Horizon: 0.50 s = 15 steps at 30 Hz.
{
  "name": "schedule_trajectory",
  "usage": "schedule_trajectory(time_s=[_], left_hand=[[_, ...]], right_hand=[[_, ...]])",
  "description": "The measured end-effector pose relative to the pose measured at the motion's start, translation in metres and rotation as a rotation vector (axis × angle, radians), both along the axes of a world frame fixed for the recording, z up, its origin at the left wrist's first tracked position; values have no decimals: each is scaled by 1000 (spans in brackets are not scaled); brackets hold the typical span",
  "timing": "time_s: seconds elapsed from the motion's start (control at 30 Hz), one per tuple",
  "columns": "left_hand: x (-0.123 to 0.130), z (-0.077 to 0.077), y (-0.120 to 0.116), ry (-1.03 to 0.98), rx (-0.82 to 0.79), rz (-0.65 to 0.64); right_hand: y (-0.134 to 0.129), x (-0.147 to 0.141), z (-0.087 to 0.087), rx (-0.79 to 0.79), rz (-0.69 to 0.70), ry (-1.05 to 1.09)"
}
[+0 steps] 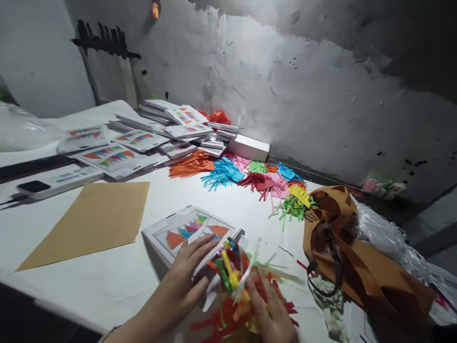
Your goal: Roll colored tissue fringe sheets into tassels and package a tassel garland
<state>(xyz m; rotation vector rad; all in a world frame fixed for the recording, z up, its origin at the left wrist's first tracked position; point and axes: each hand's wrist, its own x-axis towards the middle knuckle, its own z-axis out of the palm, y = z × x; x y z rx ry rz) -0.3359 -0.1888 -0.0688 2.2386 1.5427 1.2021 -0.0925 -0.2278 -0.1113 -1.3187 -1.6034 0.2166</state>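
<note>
My left hand (189, 274) grips a flat white printed box (194, 226), its fingers on the top face and its thumb at the open end. Pictures of coloured tassel bunting show on the lid. My right hand (269, 305) is closed against a bundle of multicoloured paper tassels (232, 276) at that opening. The front of the bundle meets the box mouth, while loose strips in red, yellow and green spread around my right fingers. Some strips are blurred, and the underside of the bundle is hidden.
Behind lie piles of coloured tassels (257, 178) and stacked printed boxes (171, 124). A brown cardboard sheet (96, 214) and a white device (60, 181) are at left. A brown cloth bag (342, 238) and clear plastic strands (385, 233) occupy the right. A grey wall (250, 71) rises behind.
</note>
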Motion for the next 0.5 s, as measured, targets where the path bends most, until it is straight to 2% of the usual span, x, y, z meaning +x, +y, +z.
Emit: schedule_trajectory(time_s=[0.13,0.2,0.3,0.37,0.43,0.5], left_hand=[[-2,16,-4,-102,36,41],[-1,16,-5,-91,43,26],[4,3,-7,-41,67,-8],[9,-8,-10,-16,82,-49],[16,-18,-14,-14,80,-87],[22,-23,-21,-39,66,-83]], right_hand=[[10,-5,2,181,5,-633],[14,2,12,273,25,-826],[23,7,36,335,121,-963],[29,-1,49,256,142,-980],[32,-16,53,152,98,-990],[31,-35,43,139,66,-1000]])
